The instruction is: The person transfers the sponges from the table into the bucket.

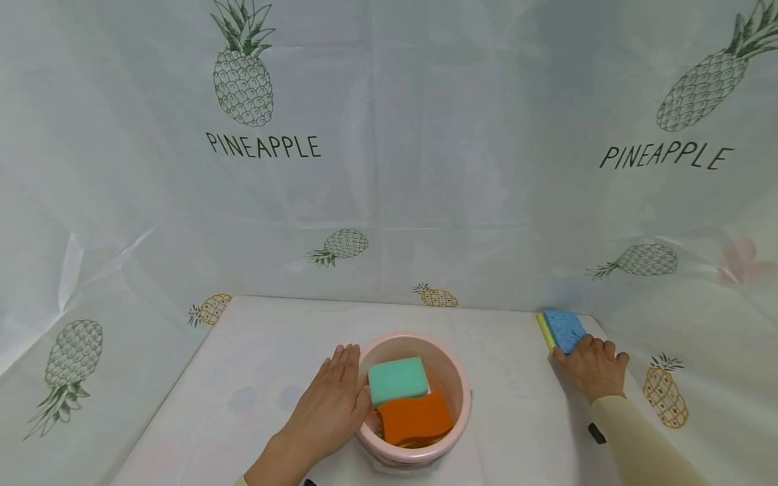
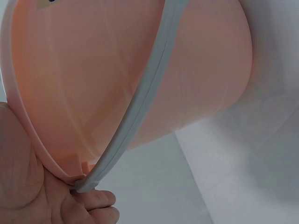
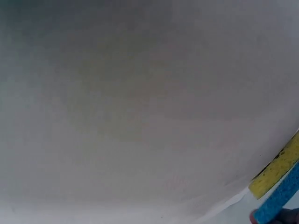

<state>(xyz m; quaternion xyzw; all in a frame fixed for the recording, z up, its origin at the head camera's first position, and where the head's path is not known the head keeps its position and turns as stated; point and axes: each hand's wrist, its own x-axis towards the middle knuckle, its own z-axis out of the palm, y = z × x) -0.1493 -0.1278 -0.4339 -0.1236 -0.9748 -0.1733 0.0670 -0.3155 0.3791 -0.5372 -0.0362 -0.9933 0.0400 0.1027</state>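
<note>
A pink bucket (image 1: pixel 464 405) stands on the white table with a teal sponge (image 1: pixel 398 379) and an orange wavy sponge (image 1: pixel 416 420) inside. My left hand (image 1: pixel 328 398) lies against the bucket's left rim, fingers straight. In the left wrist view that hand is beside the joint of the bucket's grey handle (image 2: pixel 140 102). At the table's far right corner, a blue sponge (image 1: pixel 564 329) sits over a yellow sponge (image 1: pixel 545 331). My right hand (image 1: pixel 592 368) pinches the near end of the blue one. A gap parts the two sponges in the right wrist view.
White sheeting (image 1: pixel 450 169) printed with pineapples hangs behind the table and along both sides. The white tabletop (image 1: pixel 243 371) extends left of the bucket, and between the bucket and the sponges at the right. Its right edge runs close to my right hand.
</note>
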